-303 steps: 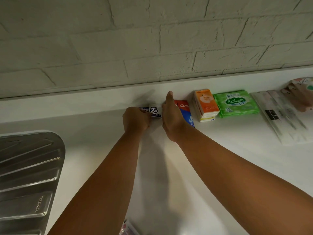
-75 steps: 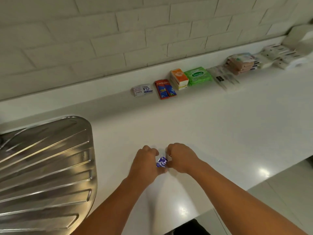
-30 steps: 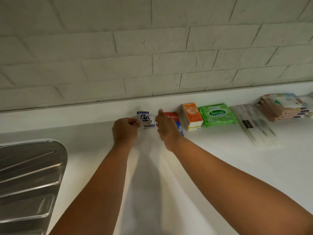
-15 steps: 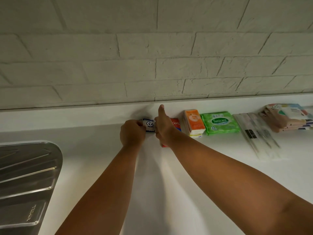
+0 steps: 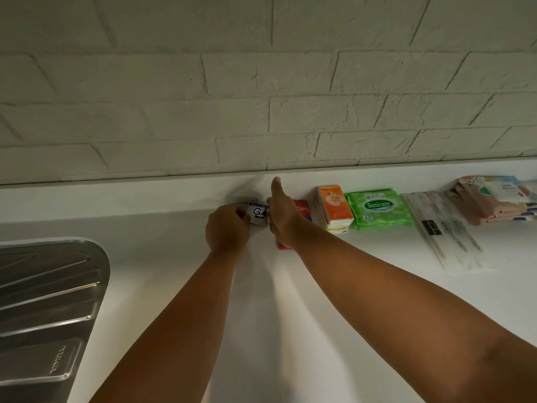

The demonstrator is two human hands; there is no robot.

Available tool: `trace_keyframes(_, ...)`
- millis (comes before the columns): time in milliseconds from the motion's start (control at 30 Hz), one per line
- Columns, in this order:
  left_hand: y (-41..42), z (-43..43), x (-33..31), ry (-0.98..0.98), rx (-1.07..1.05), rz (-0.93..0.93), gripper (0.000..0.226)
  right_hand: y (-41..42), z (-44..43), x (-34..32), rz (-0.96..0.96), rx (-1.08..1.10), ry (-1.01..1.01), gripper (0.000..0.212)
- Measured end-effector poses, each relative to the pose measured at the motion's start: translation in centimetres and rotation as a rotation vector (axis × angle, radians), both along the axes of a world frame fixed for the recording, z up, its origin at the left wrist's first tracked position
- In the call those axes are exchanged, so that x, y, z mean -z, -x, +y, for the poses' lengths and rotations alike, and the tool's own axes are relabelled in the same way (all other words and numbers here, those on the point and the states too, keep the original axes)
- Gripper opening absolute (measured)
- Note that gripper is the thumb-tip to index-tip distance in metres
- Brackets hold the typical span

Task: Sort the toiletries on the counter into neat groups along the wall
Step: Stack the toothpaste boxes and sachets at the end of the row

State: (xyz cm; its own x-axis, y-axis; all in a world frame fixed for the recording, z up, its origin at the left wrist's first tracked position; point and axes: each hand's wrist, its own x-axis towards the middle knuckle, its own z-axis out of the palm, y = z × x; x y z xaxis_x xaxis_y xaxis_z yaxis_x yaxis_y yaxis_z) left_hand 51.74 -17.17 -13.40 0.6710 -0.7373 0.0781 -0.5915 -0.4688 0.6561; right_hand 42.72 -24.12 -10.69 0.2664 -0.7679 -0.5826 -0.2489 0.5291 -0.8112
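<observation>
Hands meet at the white brick wall [image 5: 232, 117], to the right of the ribbed steel drainboard [image 5: 43, 301]. The left hand [image 5: 228, 229] curls round the left end of the small glossy white sachet lettered in black [image 5: 259, 214], which lies on the smooth white counter [image 5: 290, 330] close to the wall. The right hand [image 5: 283, 218] stands on edge against the sachet's other side with its thumb raised; I cannot tell whether its fingers grip. This looks like squaring up the sachet group. The next move probably calls for a light nudge and then letting go. Further right lie a red cardboard toothpaste box [image 5: 303, 210], soft orange tissue packs [image 5: 334, 206], a crinkly green wipes pouch [image 5: 379, 209], long clear-wrapped packets [image 5: 441, 231] and stacked pinkish packs [image 5: 491, 200].
</observation>
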Motion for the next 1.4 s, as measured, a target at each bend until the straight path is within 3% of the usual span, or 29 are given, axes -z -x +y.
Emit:
trace_keyframes(133, -0.2, 0.8, -0.6, 0.036, -0.025, -0.018, 0.019, 0.5, 0.8, -2.2, -0.037, -0.042, 0.054, 0.086)
trace_keyframes(333, 0.3, 2.6, -1.9, 0.020, 0.000, -0.056, 0.018, 2.4, 2.0, -4.4, -0.028, -0.099, 0.141, 0.077)
trace_keyframes(400, 0.9, 2.9, -2.1, -0.039, 0.047, -0.091, 0.018, 3.0, 2.4, -4.6, -0.045, -0.104, 0.103, 0.079)
trace_keyframes(533, 1.6, 2.5, -1.9, -0.095, 0.076, -0.106, 0.025, 4.4, 2.1, -3.4, -0.053, 0.020, 0.039, 0.059)
trace_keyframes(900, 2.4, -0.8, -1.1, -0.164, 0.169, -0.273, 0.051, 7.7, 1.4, -2.3, -0.095, 0.062, 0.038, 0.051)
trace_keyframes(1200, 2.9, -1.4, -0.8, -0.198, 0.151, -0.293, 0.042, 8.0, 1.4, -3.0, -0.147, 0.028, 0.029, 0.045)
trace_keyframes(1400, 2.3, -1.4, -1.4, -0.159, 0.146, -0.111, 0.018, 7.2, 1.4, -2.6, -0.138, 0.035, 0.019, 0.053)
